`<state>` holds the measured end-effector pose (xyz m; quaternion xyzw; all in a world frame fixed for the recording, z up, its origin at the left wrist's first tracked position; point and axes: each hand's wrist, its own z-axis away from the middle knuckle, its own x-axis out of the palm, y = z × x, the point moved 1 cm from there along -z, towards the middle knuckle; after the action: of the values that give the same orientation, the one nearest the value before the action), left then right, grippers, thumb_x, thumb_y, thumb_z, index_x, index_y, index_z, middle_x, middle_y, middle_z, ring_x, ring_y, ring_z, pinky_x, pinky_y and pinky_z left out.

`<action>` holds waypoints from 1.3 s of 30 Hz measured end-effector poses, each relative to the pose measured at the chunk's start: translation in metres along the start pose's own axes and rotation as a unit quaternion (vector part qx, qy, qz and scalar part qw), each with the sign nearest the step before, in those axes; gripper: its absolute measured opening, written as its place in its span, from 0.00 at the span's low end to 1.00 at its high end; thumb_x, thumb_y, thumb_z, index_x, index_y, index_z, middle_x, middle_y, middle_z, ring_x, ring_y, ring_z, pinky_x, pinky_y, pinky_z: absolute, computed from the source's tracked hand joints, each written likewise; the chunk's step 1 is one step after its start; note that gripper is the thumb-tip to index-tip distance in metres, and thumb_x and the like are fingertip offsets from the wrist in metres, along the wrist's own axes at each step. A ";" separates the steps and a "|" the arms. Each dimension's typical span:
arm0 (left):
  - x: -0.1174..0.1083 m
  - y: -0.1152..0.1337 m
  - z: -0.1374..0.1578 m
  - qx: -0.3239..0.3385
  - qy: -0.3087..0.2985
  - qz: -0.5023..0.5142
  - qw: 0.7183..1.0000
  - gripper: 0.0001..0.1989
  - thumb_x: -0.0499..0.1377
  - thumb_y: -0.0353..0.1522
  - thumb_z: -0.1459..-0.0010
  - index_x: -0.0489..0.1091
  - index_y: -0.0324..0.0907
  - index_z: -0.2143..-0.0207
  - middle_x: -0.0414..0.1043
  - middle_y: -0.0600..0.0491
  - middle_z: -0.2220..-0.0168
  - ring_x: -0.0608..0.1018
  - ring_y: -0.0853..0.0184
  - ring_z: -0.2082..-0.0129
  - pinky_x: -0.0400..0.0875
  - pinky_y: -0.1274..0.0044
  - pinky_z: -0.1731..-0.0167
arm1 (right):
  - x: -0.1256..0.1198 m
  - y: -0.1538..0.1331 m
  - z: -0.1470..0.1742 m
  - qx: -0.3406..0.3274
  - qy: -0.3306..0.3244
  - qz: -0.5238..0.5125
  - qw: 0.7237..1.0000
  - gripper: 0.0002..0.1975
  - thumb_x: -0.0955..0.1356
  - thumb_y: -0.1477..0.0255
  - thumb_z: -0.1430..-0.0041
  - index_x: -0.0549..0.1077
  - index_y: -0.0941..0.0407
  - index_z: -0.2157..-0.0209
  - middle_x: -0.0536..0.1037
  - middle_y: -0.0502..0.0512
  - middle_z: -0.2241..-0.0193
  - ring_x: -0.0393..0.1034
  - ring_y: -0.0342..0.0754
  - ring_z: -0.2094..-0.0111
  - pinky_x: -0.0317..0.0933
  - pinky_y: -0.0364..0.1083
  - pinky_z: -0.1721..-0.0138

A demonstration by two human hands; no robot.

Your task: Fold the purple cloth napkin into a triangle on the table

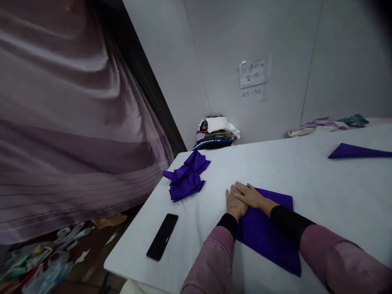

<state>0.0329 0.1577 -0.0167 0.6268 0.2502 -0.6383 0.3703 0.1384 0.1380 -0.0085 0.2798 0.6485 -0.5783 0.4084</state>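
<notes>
Here on the table (190, 245), one cloth (266, 239) is lying at the frame's lower right, a phone (162, 237) lower left.

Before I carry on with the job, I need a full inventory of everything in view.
table: 1, white, centre to right
spread purple cloth: 1, purple, on the table, under the hands
crumpled purple cloth: 1, purple, table's far left
narrow purple cloth: 1, purple, table's right, cut by frame
phone: 1, black, table's near left
cloth stack: 1, mixed colours, beyond the far edge
loose cloths: several, pink, white, green, far right
handwritten notice: 1 or 2 sheets, white, on wall
wall: 1, grey-white, behind
curtain: 1, pinkish, left
plastic bags: count unclear, mixed, lower left
bracelet: 1, silvery, left wrist
sleeves: 2, pink, black cuffs
left hand: 1, bare, beneath the right
right hand: 1, bare, overlapping the left
</notes>
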 end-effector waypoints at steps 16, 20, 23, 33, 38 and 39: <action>-0.008 -0.046 0.095 0.026 0.000 0.003 1.000 0.38 0.38 0.53 0.41 0.42 0.41 0.35 0.39 0.49 0.33 0.42 0.57 0.34 0.36 0.57 0.38 | 0.012 0.010 0.004 -0.021 0.040 0.077 0.996 0.35 0.50 0.49 0.38 0.56 0.56 0.38 0.53 0.61 0.37 0.43 0.53 0.36 0.35 0.59 0.39; -0.006 -0.056 0.130 0.014 -0.006 0.000 1.000 0.37 0.39 0.52 0.41 0.42 0.44 0.35 0.39 0.51 0.33 0.43 0.58 0.34 0.35 0.56 0.38 | 0.009 0.010 -0.001 -0.017 0.026 0.072 0.997 0.34 0.50 0.50 0.38 0.57 0.55 0.39 0.53 0.60 0.37 0.43 0.53 0.36 0.35 0.60 0.39; -0.007 -0.061 0.145 -0.014 -0.005 0.028 1.000 0.34 0.40 0.50 0.40 0.46 0.45 0.36 0.43 0.53 0.34 0.45 0.61 0.34 0.37 0.57 0.38 | 0.000 0.010 -0.005 0.038 -0.009 0.038 0.999 0.34 0.48 0.51 0.37 0.54 0.56 0.38 0.52 0.59 0.37 0.41 0.52 0.36 0.35 0.59 0.38; -0.010 -0.037 0.140 -0.188 0.153 0.131 0.961 0.12 0.56 0.39 0.45 0.73 0.45 0.61 0.70 0.50 0.49 0.67 0.62 0.45 0.59 0.67 0.45 | -0.006 0.030 0.080 -0.016 0.039 -0.023 0.999 0.31 0.53 0.51 0.38 0.62 0.52 0.41 0.61 0.54 0.40 0.47 0.54 0.38 0.37 0.60 0.37; -0.012 -0.034 0.132 -0.215 0.182 0.136 0.950 0.09 0.54 0.32 0.43 0.72 0.41 0.63 0.68 0.47 0.48 0.66 0.62 0.45 0.58 0.67 0.44 | -0.007 0.042 0.139 -0.051 0.025 -0.021 0.998 0.26 0.56 0.59 0.38 0.65 0.54 0.43 0.64 0.54 0.42 0.50 0.55 0.39 0.44 0.60 0.39; -0.012 -0.031 0.134 -0.200 0.187 0.137 0.952 0.11 0.53 0.30 0.44 0.72 0.41 0.60 0.67 0.47 0.47 0.65 0.62 0.44 0.58 0.67 0.44 | -0.009 0.045 0.149 -0.051 0.029 -0.020 0.998 0.25 0.56 0.62 0.38 0.66 0.53 0.44 0.65 0.54 0.43 0.51 0.54 0.39 0.46 0.60 0.39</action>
<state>-0.0742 0.0731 0.0030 0.6761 0.3488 -0.3900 0.5187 0.2116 0.0014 -0.0241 0.2624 0.6945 -0.5438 0.3913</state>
